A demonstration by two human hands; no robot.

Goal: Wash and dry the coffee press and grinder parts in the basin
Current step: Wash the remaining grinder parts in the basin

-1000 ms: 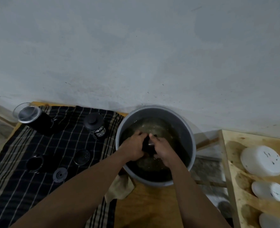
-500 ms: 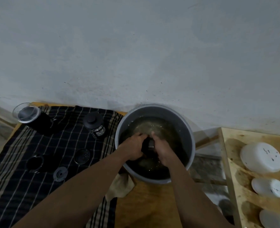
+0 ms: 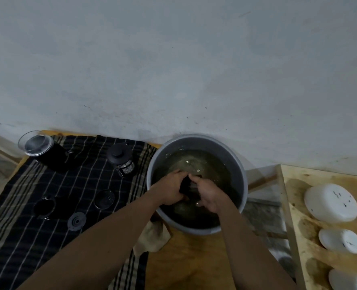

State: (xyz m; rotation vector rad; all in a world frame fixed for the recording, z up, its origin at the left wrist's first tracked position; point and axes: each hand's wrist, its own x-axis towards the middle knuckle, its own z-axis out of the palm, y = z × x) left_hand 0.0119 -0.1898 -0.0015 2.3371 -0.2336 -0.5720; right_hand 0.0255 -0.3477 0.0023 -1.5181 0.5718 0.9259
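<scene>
The left hand (image 3: 171, 191) and right hand (image 3: 210, 195) are gripping a small dark part (image 3: 187, 185), fingers (image 3: 178, 173) curling round it and mostly hiding it, in murky water inside the round grey basin (image 3: 243, 185).

Grey basin (image 3: 239, 176) w/ murky water (image 3: 196, 162), dark part (image 3: 186, 184) at ctr

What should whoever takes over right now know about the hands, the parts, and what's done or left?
Left hand and right hand grip one dark part down in the basin.
On the striped cloth: coffee press, grinder, black cup, mesh disc, grey disc; washed or not, cannot tell.
Left to do: finish washing this part, then dry it; a beige rag lies by the basin.
</scene>
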